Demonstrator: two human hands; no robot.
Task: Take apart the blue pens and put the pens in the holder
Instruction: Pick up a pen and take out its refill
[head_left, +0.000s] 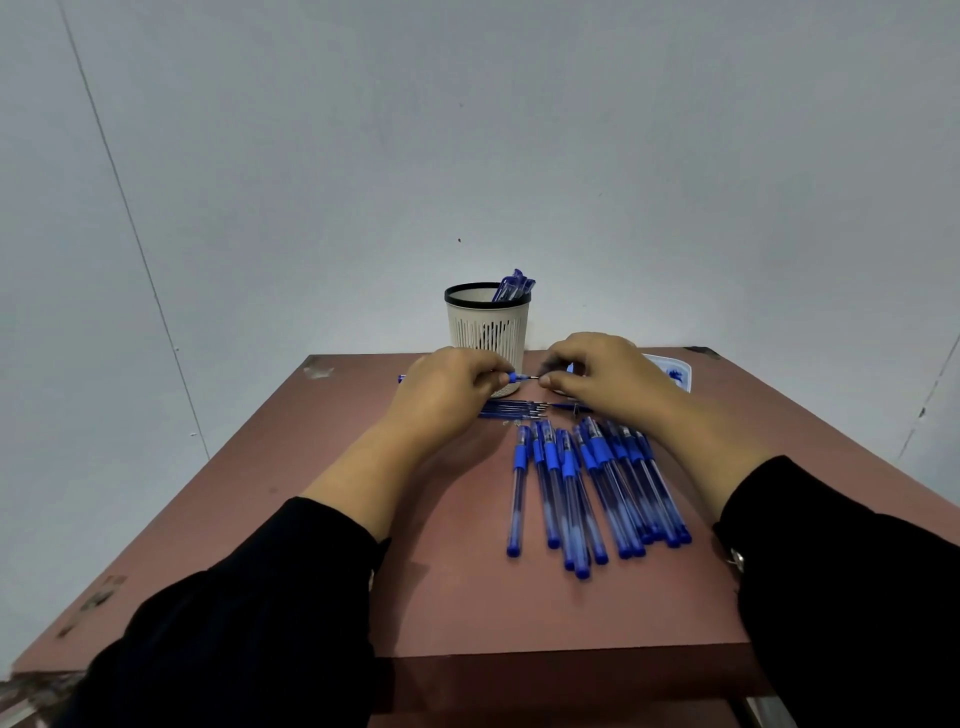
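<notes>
- At the centre of the frame my left hand (447, 387) is closed around a blue plastic pen (511, 376) by its grip end, held level just in front of the holder.
- My right hand (597, 374) pinches the thin metal-tipped refill (531, 379) that shows between the two hands; I judge I am drawing it out of the barrel, though the fingertips hide how much is free.
- The white slotted plastic pen holder with a black rim (487, 325) stands at the far edge of the reddish-brown tabletop (311, 493), upper centre of the frame, with a few blue pen pieces (513, 286) already leaning out at its right side. That part is begun.
- A small bundle of thin dark-blue refills (511, 410) lies just below my hands, so several pens look already stripped.
- A fanned row of about a dozen clear-barrelled blue pens (592, 488) lies right of centre, apparently untouched. By my reckoning most of the job remains.
- A white dish with blue marks (672, 370) peeks out behind my right hand; I cannot tell what it holds.
</notes>
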